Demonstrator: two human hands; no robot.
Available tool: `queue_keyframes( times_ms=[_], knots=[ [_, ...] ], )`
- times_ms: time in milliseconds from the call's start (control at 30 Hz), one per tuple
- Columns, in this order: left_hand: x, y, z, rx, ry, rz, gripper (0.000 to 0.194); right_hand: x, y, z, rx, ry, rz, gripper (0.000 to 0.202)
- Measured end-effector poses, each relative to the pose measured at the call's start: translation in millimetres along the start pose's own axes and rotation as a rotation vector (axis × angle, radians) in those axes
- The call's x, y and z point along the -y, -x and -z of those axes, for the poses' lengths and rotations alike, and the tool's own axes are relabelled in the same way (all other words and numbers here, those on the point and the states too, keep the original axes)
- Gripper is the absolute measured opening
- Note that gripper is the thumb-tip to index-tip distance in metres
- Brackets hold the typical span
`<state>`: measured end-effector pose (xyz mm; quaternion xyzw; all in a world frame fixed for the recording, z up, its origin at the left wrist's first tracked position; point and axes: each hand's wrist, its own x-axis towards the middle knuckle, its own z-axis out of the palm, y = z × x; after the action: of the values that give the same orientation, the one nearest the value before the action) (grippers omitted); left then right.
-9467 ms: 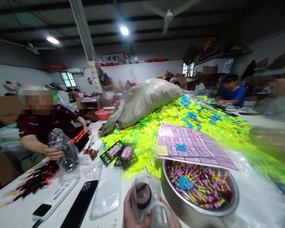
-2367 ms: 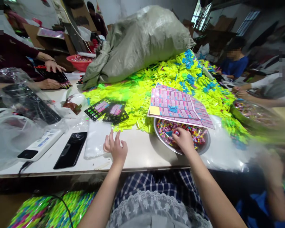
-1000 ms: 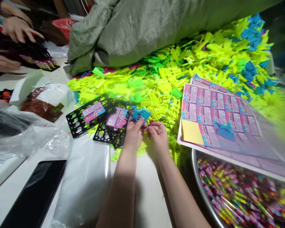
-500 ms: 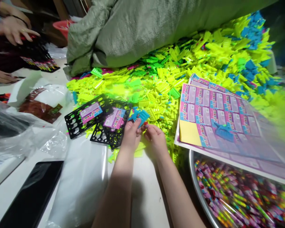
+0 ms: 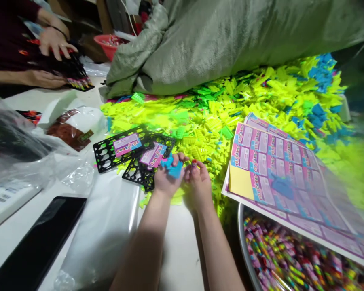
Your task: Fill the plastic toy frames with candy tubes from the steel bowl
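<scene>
My left hand is closed on a blue plastic piece, just in front of the black perforated trays. Close beside it on the right, my right hand pinches a small red-topped item between thumb and fingers. Two pink and blue printed labels lie on the trays. Behind both hands spreads a heap of yellow-green plastic pieces.
Label sheets lie at the right, over a metal bowl of wrapped candies. A grey sack rests behind the heap. Clear bags and a black phone-like slab lie left. Another person's hands work at upper left.
The view has shifted, so the surroundings sit further right and lower at the left. My left hand has turned the blue piece, and the red-topped item now stands upright in my right fingers.
</scene>
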<state>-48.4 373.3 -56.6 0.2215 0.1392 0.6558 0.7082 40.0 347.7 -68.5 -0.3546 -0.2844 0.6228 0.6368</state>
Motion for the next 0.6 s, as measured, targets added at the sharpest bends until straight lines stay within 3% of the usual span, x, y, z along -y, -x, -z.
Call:
queue_keyframes(
  times_ms=[200, 333, 467, 600],
  knots=[
    [-8, 4, -7.7, -0.121, 0.239, -0.002, 0.051, 0, 6, -4, 0.067, 0.084, -0.06, 0.031],
    [-8, 6, -3.1, -0.13, 0.262, -0.049, 0.018, -4, 9, -7, 0.114, 0.161, -0.098, 0.029],
    [-7, 6, 1.9, -0.15, 0.213, -0.063, 0.032, -7, 11, -9, 0.125, 0.229, -0.146, 0.029],
    [-7, 3, 3.2, -0.166, 0.163, -0.051, 0.035, -10, 12, -10, 0.093, 0.22, -0.178, 0.034]
  ],
)
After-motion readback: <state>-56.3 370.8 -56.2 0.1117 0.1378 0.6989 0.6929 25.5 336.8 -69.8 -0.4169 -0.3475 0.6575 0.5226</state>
